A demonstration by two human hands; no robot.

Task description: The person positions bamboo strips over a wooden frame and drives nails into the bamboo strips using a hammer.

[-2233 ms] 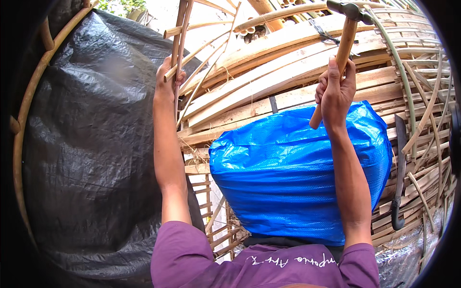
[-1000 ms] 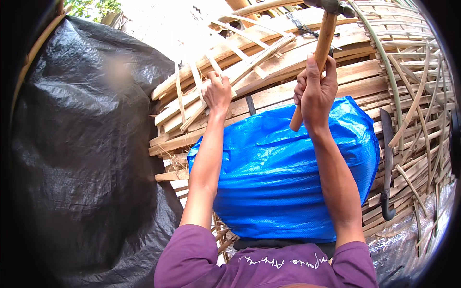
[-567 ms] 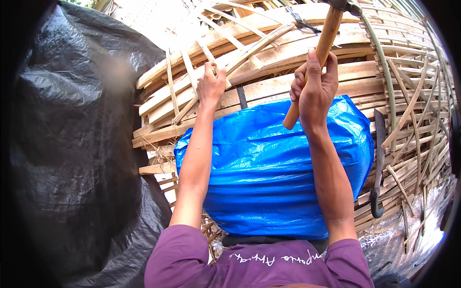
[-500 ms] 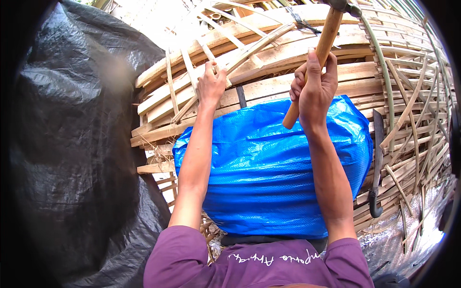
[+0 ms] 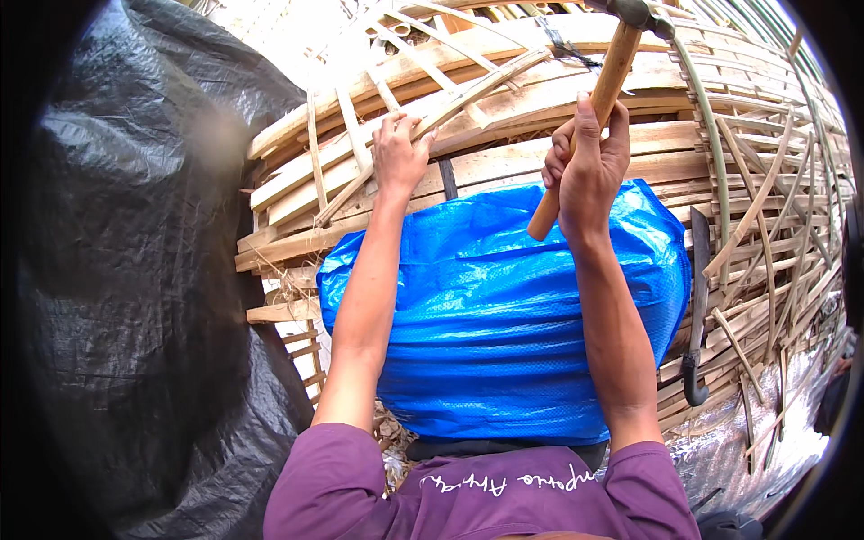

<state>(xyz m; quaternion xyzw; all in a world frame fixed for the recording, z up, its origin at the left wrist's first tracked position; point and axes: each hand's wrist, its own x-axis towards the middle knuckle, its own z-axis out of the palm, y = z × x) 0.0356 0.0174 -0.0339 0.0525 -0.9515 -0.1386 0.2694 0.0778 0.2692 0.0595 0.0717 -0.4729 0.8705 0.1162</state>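
Note:
My right hand (image 5: 589, 171) is closed round the wooden handle of a hammer (image 5: 614, 67). The hammer is raised, its dark metal head at the top edge and the handle's butt pointing down and left. My left hand (image 5: 402, 157) has its fingers curled over a long split bamboo strip (image 5: 486, 88), thumb on the near side. That strip slants from upper right to lower left, passing under the hand, across curved bamboo slats (image 5: 531, 168). Several thinner strips (image 5: 352, 126) cross the slats beside and beyond my left hand.
Blue plastic sheeting (image 5: 495, 315) covers my lap. A machete (image 5: 698, 288) with a dark hooked handle lies at its right. Dark tarpaulin (image 5: 162, 288) hangs along the left. Woven bamboo lattice (image 5: 765, 198) fills the right side. Black cord (image 5: 567, 43) lies on the far slats.
My left hand has shifted slightly, its fingers loosening from a tight fist and spreading over the strip. The hammer stays raised in my right hand. The whole view has shifted slightly.

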